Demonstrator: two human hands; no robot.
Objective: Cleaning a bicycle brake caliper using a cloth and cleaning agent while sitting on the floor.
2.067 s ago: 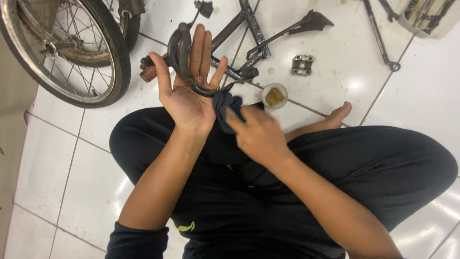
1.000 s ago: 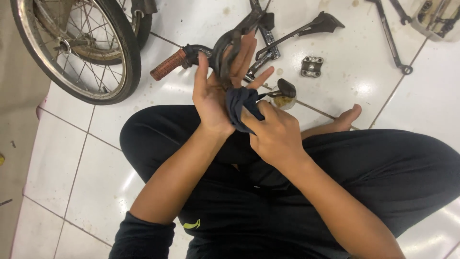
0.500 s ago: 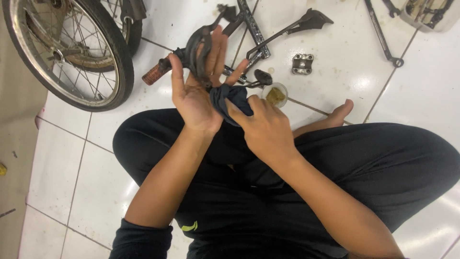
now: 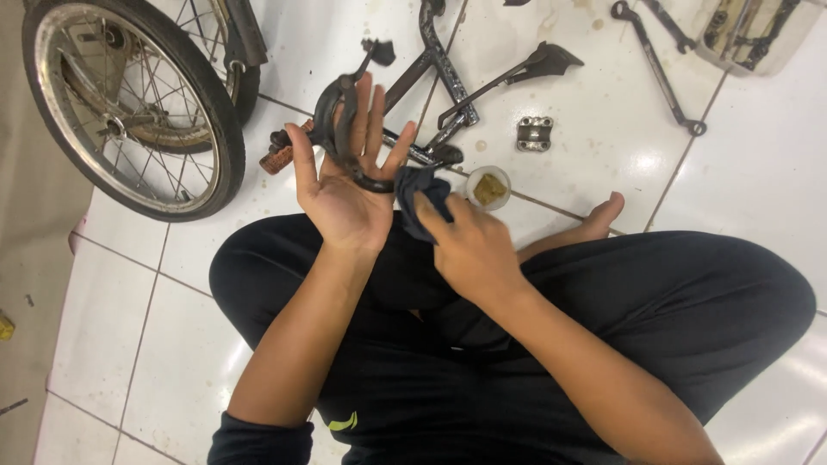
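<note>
Since the earlier frame the left hand (image 4: pixel 345 185) has opened flatter, fingers spread, with the curved dark metal part (image 4: pixel 332 129) lying across its palm, above the lap. Just right, the right hand (image 4: pixel 469 250) pinches a dark cloth (image 4: pixel 418 194) against the part's lower end.

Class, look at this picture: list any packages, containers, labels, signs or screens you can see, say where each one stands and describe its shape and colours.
Small round tub: on the white floor tile, just beyond the right hand; white rim, brownish-yellow contents.
Clear plastic tray: top right corner, rectangular, see-through, holding dark metal parts.
No labels, signs or screens show.
</note>
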